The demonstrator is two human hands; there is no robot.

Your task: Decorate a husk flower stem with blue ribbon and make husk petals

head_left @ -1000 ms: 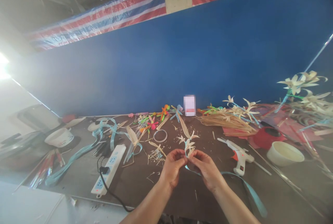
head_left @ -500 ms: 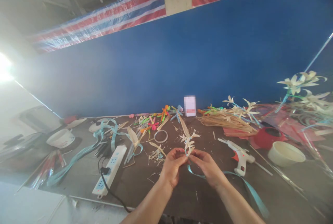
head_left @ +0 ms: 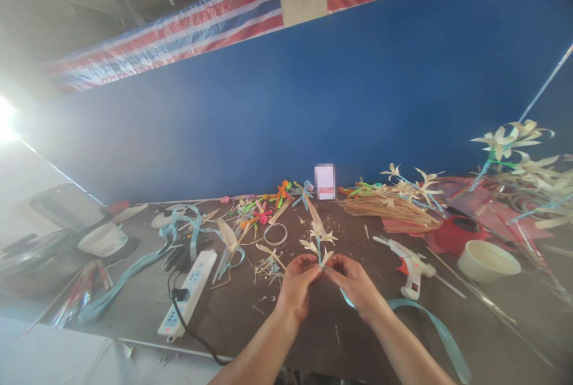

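Observation:
Between my two hands stands a small spray of cream husk flowers (head_left: 319,242) on a stem wrapped in light blue. My left hand (head_left: 299,280) pinches the stem's lower end with thumb and fingertips. My right hand (head_left: 351,280) is closed at the same spot, its fingertips meeting the left ones around the stem and ribbon. A light blue ribbon (head_left: 436,325) shows under the right hand and trails right over the table to its front edge. Which fingers press the ribbon and which the stem is hidden.
Right of my hands lies a white glue gun (head_left: 409,268), near a cream bowl (head_left: 489,261). A power strip (head_left: 188,295), a tape ring (head_left: 275,234) and husk scraps (head_left: 268,262) lie left. Finished husk flowers (head_left: 510,143) stand far right; a blue wall (head_left: 313,92) rises behind.
The flower spray has turned between my fingers, its blooms now spread to both sides. The loose ribbon loop below my hands has drawn in behind the right hand. Both hands stay together.

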